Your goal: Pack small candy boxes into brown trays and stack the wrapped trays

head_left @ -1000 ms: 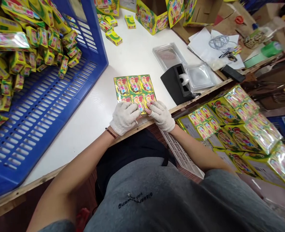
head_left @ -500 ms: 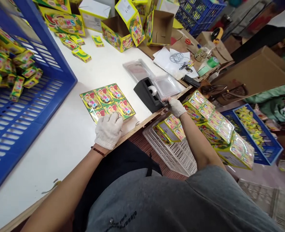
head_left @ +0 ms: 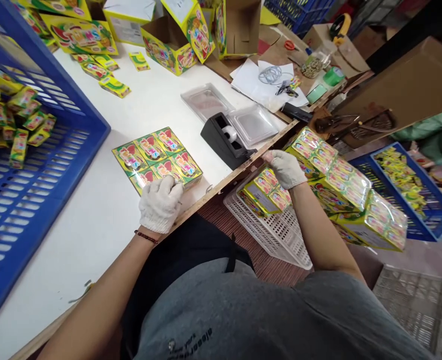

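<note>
My left hand (head_left: 161, 204), in a white knit glove, has its fingers curled over the near edge of a flat film-shiny candy box (head_left: 157, 156) on the white table. The box's top shows several bright fruit-print panels. Off the table's front edge, my gloved right hand (head_left: 285, 168) is closed in a pinch. Whatever lies between its fingertips is too small or clear to make out. Between the hands stands a black tape dispenser (head_left: 226, 142) with a white roll, its cutter end toward my right hand.
A blue crate (head_left: 89, 135) of small candy packs stands at left. Behind are open display boxes (head_left: 168, 47), clear plastic trays (head_left: 253, 125) and loose packs (head_left: 114, 86). Below right, a white basket (head_left: 269, 235) holds a candy box, beside stacked wrapped boxes (head_left: 346, 185).
My right hand has drawn away from the dispenser's cutter end, moving right past the table edge. My left hand stays on the candy box. The view has shifted slightly.
</note>
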`<state>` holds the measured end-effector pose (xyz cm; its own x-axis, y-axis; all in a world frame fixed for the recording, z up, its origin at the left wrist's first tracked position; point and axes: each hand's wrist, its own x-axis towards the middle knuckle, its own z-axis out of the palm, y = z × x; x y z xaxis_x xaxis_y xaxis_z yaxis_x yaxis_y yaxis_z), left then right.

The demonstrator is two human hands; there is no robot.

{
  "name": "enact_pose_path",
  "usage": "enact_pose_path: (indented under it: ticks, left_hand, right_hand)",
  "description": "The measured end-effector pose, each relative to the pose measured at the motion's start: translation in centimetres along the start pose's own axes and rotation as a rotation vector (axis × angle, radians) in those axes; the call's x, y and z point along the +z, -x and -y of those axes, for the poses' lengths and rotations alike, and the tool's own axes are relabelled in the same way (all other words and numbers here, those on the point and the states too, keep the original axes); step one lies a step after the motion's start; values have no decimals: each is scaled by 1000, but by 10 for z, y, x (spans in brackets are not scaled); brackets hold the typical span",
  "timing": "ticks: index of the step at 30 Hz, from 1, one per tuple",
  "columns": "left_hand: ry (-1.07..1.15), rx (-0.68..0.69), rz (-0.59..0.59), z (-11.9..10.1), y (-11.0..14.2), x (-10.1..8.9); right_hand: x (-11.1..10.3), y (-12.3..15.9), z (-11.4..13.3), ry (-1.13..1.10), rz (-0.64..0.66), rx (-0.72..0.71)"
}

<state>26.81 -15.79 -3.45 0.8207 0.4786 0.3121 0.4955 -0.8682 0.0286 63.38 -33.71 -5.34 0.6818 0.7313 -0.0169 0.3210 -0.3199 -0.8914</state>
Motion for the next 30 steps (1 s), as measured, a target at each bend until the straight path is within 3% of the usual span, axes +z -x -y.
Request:
enact_pose_path:
  ticks: [5, 9, 14, 17, 20, 24, 27, 30]
  left_hand:
    - [-21, 40, -33, 4, 1, 5]
    - [-10, 53, -45, 5, 3, 5]
    - [10, 42, -28, 2, 6, 3]
    - [1, 3, -55, -3, 8, 3]
    - [-12, -16, -94, -5, 11, 5]
    - [14, -5, -176, -2, 15, 14]
    - [81, -35, -205, 2, 18, 22]
    - [98, -36, -191, 4, 17, 24]
  right_hand:
    - [25, 6, -12, 34, -22, 234]
    - [38, 8, -22, 139, -37, 247]
    - [42, 43, -12, 64, 66, 206]
    - [75, 66, 16, -80, 150, 135]
    - [131, 78, 50, -364, 290, 61]
    - [194, 83, 75, -539, 359, 116]
    - [212, 82, 77, -546, 331, 177]
    - [214, 80, 74, -537, 310, 204]
